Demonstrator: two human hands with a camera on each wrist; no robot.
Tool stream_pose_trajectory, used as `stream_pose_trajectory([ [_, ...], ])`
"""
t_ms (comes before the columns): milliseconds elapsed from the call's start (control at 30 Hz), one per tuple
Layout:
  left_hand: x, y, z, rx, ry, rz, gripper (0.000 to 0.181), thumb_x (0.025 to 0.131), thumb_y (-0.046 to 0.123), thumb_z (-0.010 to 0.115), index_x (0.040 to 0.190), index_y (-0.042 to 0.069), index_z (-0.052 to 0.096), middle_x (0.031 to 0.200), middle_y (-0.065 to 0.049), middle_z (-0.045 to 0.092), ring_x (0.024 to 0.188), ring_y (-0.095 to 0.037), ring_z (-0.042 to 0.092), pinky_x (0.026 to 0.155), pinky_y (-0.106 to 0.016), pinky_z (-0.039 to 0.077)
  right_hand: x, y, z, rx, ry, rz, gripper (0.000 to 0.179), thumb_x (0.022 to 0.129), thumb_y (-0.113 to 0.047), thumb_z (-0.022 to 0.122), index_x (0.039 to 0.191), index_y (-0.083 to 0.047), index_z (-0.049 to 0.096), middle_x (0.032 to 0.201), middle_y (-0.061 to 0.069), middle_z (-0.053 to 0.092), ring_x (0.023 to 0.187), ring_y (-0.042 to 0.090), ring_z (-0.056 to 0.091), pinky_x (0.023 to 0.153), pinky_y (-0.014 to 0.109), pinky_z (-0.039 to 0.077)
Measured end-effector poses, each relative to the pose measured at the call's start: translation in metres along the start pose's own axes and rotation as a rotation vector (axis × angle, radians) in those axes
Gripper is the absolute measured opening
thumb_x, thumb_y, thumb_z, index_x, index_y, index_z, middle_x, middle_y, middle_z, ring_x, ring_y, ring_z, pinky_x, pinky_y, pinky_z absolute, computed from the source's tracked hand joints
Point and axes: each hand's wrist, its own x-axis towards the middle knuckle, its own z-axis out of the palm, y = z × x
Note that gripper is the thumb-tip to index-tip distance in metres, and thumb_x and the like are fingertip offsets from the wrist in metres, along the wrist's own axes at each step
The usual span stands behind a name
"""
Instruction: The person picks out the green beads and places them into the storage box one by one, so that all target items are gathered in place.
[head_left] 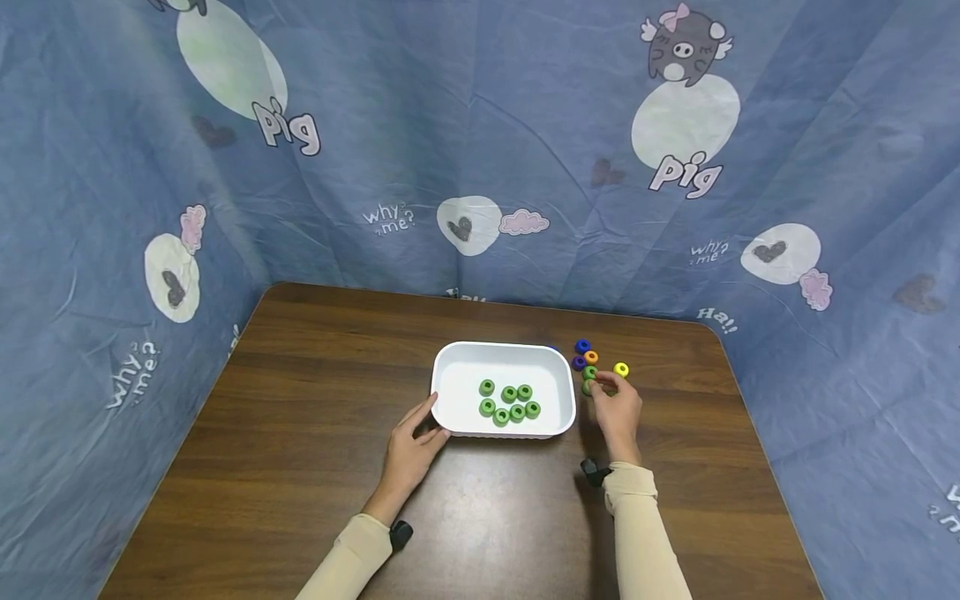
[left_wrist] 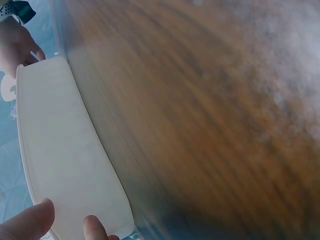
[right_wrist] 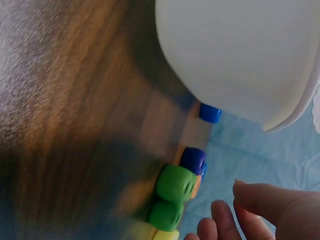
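Note:
A white tray (head_left: 459, 379) holds several green ring-shaped beads (head_left: 487, 387). My left hand (head_left: 411, 450) holds the tray's near left corner, thumb at the front wall and fingers along the left side. In the left wrist view, fingertips (left_wrist: 42, 212) rest against the tray's outer wall (left_wrist: 70, 140). Right of the tray, my right hand (head_left: 618, 412) hovers by two green beads (head_left: 590, 372). The right wrist view shows its thumb and fingers (right_wrist: 260, 197) bent with nothing between them, beside the green beads (right_wrist: 175, 183). Whether a fingertip touches one, I cannot tell.
Near the green beads lie an orange bead (head_left: 591, 357), blue beads (head_left: 582, 346) and a yellow bead (head_left: 621, 369). Another blue bead (right_wrist: 210, 113) sits close against the tray. A blue printed cloth (head_left: 480, 125) hangs behind and beside the wooden table (head_left: 322, 358).

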Motion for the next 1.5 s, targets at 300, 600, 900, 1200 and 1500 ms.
stream_pose_trajectory([
  [300, 0.0, 0.004, 0.0, 0.014, -0.001, -0.003, 0.06, 0.087, -0.008, 0.071, 0.143, -0.001, 0.053, 0.148, -0.028, 0.047, 0.136, -0.042, 0.051, 0.102, -0.041, 0.058, 0.001, 0.011, -0.003, -0.014, -0.016, 0.058, 0.024, 0.09, -0.013, 0.071, 0.111, -0.002, 0.073, 0.112, 0.022, 0.073, 0.107, 0.036, 0.068, 0.092, 0.047, 0.056],
  [600, 0.0, 0.002, 0.001, 0.006, 0.0, -0.003, 0.06, 0.087, -0.008, 0.07, 0.144, -0.001, 0.053, 0.148, -0.027, 0.048, 0.137, -0.041, 0.05, 0.103, -0.041, 0.057, 0.002, 0.022, -0.003, -0.021, 0.031, 0.048, 0.027, 0.088, -0.008, 0.07, 0.113, 0.001, 0.071, 0.116, 0.024, 0.07, 0.112, 0.04, 0.063, 0.101, 0.053, 0.051],
  [900, 0.003, -0.008, 0.002, -0.029, 0.001, -0.023, 0.061, 0.087, -0.009, 0.07, 0.145, 0.0, 0.052, 0.15, -0.026, 0.046, 0.14, -0.038, 0.046, 0.104, -0.036, 0.057, 0.003, 0.029, 0.0, -0.058, 0.061, 0.016, 0.031, 0.086, -0.005, 0.071, 0.117, 0.003, 0.069, 0.118, 0.027, 0.067, 0.118, 0.046, 0.057, 0.106, 0.056, 0.046],
  [1200, 0.003, -0.008, 0.001, -0.045, -0.003, -0.01, 0.061, 0.087, -0.009, 0.07, 0.144, -0.001, 0.052, 0.15, -0.027, 0.046, 0.14, -0.038, 0.047, 0.104, -0.038, 0.057, 0.005, 0.033, 0.004, -0.064, 0.055, 0.002, 0.032, 0.086, -0.003, 0.069, 0.117, 0.004, 0.068, 0.12, 0.027, 0.066, 0.119, 0.045, 0.057, 0.107, 0.056, 0.047],
  [1500, 0.003, -0.006, 0.001, -0.044, 0.0, -0.008, 0.061, 0.086, -0.01, 0.07, 0.144, -0.002, 0.052, 0.15, -0.027, 0.047, 0.139, -0.038, 0.048, 0.103, -0.036, 0.058, 0.005, 0.034, 0.006, -0.053, 0.048, -0.004, 0.032, 0.086, -0.002, 0.068, 0.117, 0.004, 0.068, 0.12, 0.028, 0.066, 0.115, 0.043, 0.06, 0.104, 0.055, 0.05],
])
